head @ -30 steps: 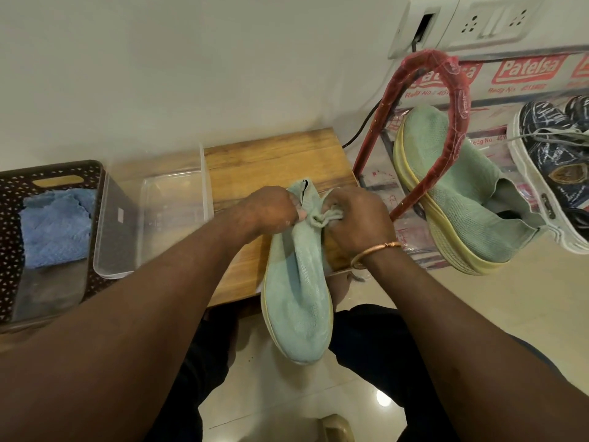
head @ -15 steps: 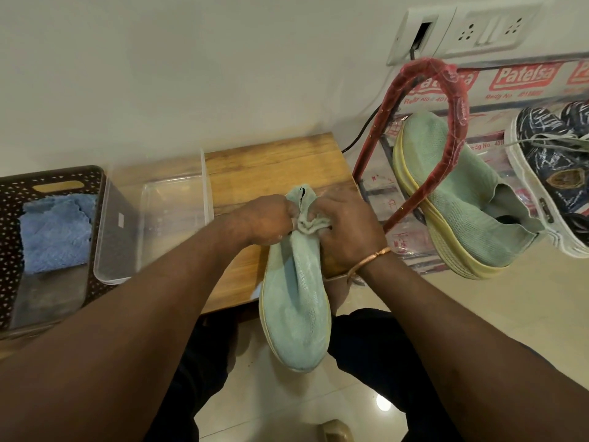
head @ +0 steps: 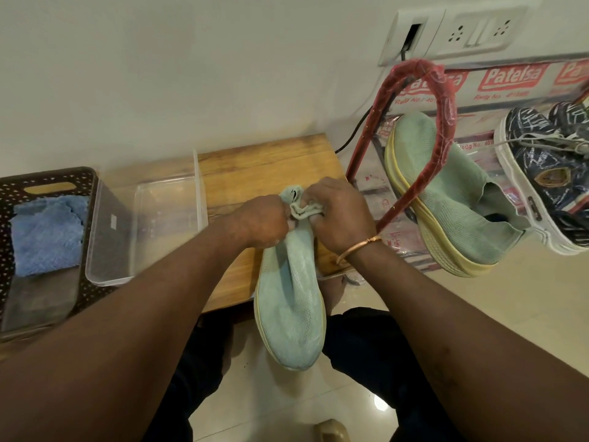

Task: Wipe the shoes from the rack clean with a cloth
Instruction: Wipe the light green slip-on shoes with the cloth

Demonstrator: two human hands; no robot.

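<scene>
In the middle of the frame the person holds a green shoe (head: pixel 290 311) with its toe pointing down toward the lower edge, hanging over the front edge of the wooden table (head: pixel 264 164). The left hand (head: pixel 264 221) is closed tight around the shoe's heel end. The right hand (head: pixel 342 215), with a bangle (head: pixel 360 247) at the wrist, is curled round a wad of pale green fabric (head: pixel 302 210) pressed against the heel opening. From here I cannot tell whether that wad is a cloth or the shoe's own collar. The two hands almost touch.

At right, a matching green shoe (head: pixel 452 218) sits tilted on the rack behind its red frame (head: pixel 443 122), with a dark patterned sneaker (head: pixel 541 186) just beside it. At left on the table stands a clear plastic tub (head: pixel 149 218), and next to it a dark perforated basket (head: pixel 47 183) holding a blue cloth (head: pixel 47 234).
</scene>
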